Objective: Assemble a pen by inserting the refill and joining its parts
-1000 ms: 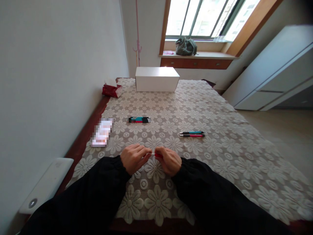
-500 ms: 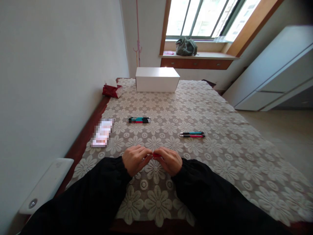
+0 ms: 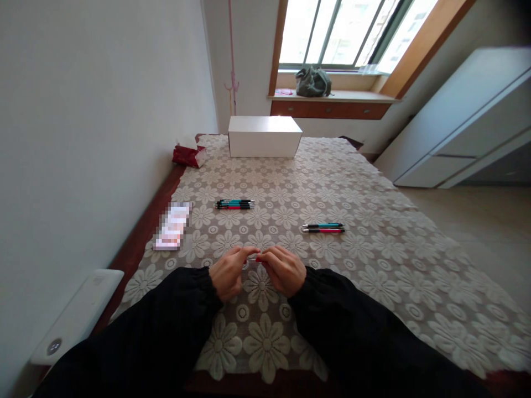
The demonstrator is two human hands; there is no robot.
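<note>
My left hand (image 3: 228, 272) and my right hand (image 3: 285, 271) meet near the front middle of the cloth-covered table, fingertips almost touching. A small red piece (image 3: 259, 258) shows between the right thumb and fingers; it resembles the red of the pens, but most of it is hidden. The left fingers are closed too, index finger reaching toward the right fingertips, and what they pinch cannot be made out. Ahead to the right lie two pens (image 3: 323, 228), one teal and black, one red and black. A group of several similar pens (image 3: 234, 204) lies ahead to the left.
A phone-like flat item (image 3: 172, 226), blurred out, lies at the left edge. Farther back are a red tissue pack (image 3: 186, 156) and a white box (image 3: 264, 138). A white power strip-like device (image 3: 78, 312) stands by the left wall. A floral lace tablecloth (image 3: 290, 182) covers the table.
The left hand has turned a little, its index finger now straighter and its thumb lower. Less of the red piece shows in the right hand. The whole view has shifted slightly.
</note>
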